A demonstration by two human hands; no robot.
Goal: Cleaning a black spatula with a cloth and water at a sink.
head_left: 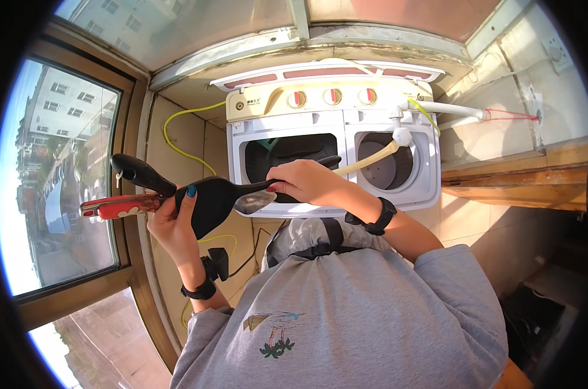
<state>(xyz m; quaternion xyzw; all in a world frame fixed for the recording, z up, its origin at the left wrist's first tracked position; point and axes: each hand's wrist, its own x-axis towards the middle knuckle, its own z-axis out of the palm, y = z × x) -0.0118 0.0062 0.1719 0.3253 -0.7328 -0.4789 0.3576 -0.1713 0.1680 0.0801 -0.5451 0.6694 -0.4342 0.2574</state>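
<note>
My left hand (174,230) holds a bundle of kitchen utensils: a black tool with a thick handle (141,172), a red-handled tool (112,207) and a black utensil with a wide head (213,201). My right hand (307,181) has its fingers closed on the black utensil's thin handle, above the washing machine. A metal utensil head (253,204) hangs below that handle, partly hidden. The white twin-tub washing machine (428,188) stands in front of me with both openings uncovered, a dark tub on the left and a round drum (381,168) on the right.
A beige tube (371,159) crosses the right tub to a white pipe fitting (401,136). A yellow-green hose (167,123) runs along the tiled wall. A framed window (60,175) is on the left, a wooden ledge (514,198) on the right.
</note>
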